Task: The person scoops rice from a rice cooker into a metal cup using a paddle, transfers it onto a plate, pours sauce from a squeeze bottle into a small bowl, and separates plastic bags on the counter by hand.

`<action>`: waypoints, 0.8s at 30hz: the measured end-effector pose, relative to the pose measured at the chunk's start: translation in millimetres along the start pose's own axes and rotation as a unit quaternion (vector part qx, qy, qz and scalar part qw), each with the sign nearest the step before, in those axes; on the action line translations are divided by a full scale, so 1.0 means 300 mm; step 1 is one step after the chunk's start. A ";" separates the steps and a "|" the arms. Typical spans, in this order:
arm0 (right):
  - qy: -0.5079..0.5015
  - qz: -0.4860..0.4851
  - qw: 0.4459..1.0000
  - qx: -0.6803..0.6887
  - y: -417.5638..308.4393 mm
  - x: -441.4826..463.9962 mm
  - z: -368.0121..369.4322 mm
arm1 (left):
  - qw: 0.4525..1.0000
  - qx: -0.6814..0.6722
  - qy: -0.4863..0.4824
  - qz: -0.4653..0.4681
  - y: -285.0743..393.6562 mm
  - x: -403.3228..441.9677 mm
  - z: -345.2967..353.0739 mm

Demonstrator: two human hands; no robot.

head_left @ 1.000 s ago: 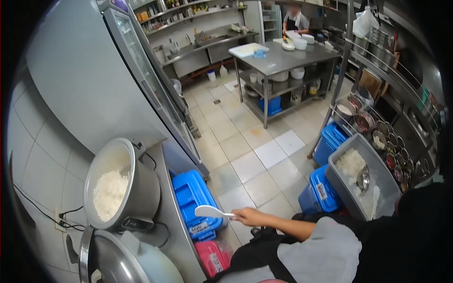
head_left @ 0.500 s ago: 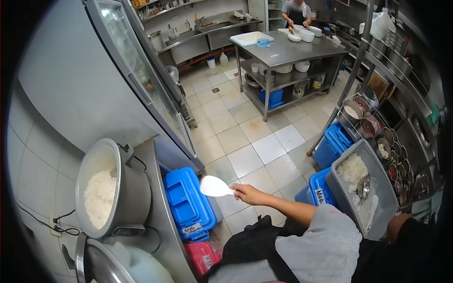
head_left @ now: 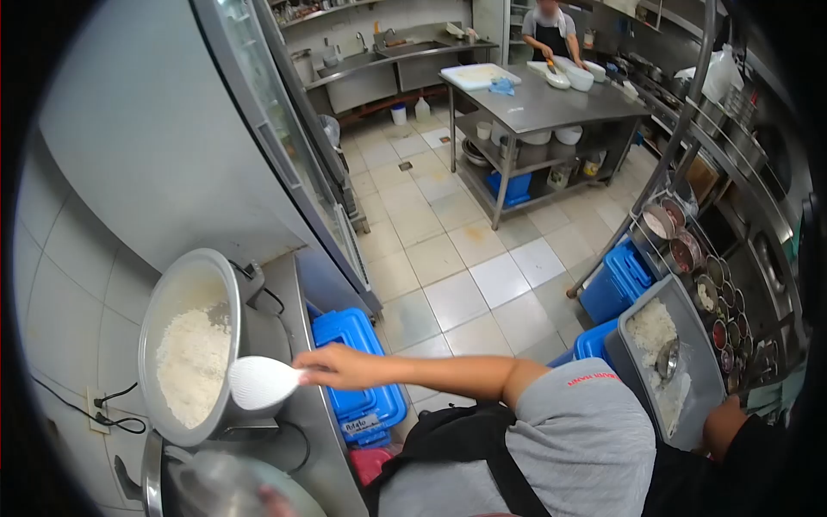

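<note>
My right hand (head_left: 332, 366) is closed round the handle of a white rice paddle (head_left: 263, 383), whose blade is at the near right rim of a large pot. Cooked white rice (head_left: 194, 362) lies inside that grey rice cooker pot (head_left: 254, 332). At the bottom left edge my left hand (head_left: 274, 501) shows only as a smear, its fingers curled beside a blurred, pale translucent object (head_left: 215, 476). That object is above a second pot (head_left: 153, 474) with a metal rim. What the left hand grips is too blurred to name.
Blue lidded bins (head_left: 362, 405) stand beside the steel counter. At right, a grey tub (head_left: 624, 366) holds rice and a metal bowl (head_left: 668, 358); another person's arm (head_left: 722, 422) is beside it. A co-worker (head_left: 551, 34) stands behind a steel table (head_left: 568, 102).
My right hand has carried the rice paddle left, from above the floor to the pot's rim. My left hand and the blurred translucent object have come into view at the bottom left.
</note>
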State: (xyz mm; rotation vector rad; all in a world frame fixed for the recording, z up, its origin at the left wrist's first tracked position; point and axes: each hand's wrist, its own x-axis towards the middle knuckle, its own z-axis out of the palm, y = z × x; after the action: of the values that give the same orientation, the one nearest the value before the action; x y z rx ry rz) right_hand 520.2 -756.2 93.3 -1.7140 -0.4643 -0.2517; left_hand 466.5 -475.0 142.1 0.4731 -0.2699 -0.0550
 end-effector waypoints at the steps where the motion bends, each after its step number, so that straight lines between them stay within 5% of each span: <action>1: 0.005 0.007 1.000 0.022 0.025 -0.017 0.018 | 0.996 -0.031 -0.046 -0.076 -0.050 0.041 0.004; 6: -0.015 0.162 0.979 0.124 0.071 -0.050 -0.041 | 0.942 -0.225 -0.128 -0.212 -0.214 0.169 0.028; 10: -0.015 0.157 0.983 0.097 0.119 -0.004 -0.136 | 0.921 -0.279 -0.120 -0.242 -0.276 0.221 0.021; 17: -0.030 0.140 0.986 0.085 0.233 0.110 -0.289 | 0.946 -0.275 -0.061 -0.161 -0.369 0.269 0.030; 18: -0.048 0.135 0.986 0.079 0.250 0.142 -0.323 | 0.927 -0.225 0.082 -0.290 -0.304 0.293 0.122; 19: -0.065 0.130 0.987 0.073 0.265 0.175 -0.358 | 0.927 -0.225 0.081 -0.290 -0.335 0.303 0.111; 21: -0.057 0.119 0.988 0.080 0.296 0.234 -0.426 | 0.960 -0.155 0.010 -0.234 -0.390 0.296 0.063; 24: -0.099 0.123 0.984 0.085 0.366 0.347 -0.492 | 0.978 -0.110 0.060 -0.168 -0.433 0.293 0.089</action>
State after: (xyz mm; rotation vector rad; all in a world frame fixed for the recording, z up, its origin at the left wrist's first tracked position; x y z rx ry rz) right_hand 674.5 -898.5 68.1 -1.6154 -0.4025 0.1357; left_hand 545.2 -612.5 127.1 0.2963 -0.0612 -0.3821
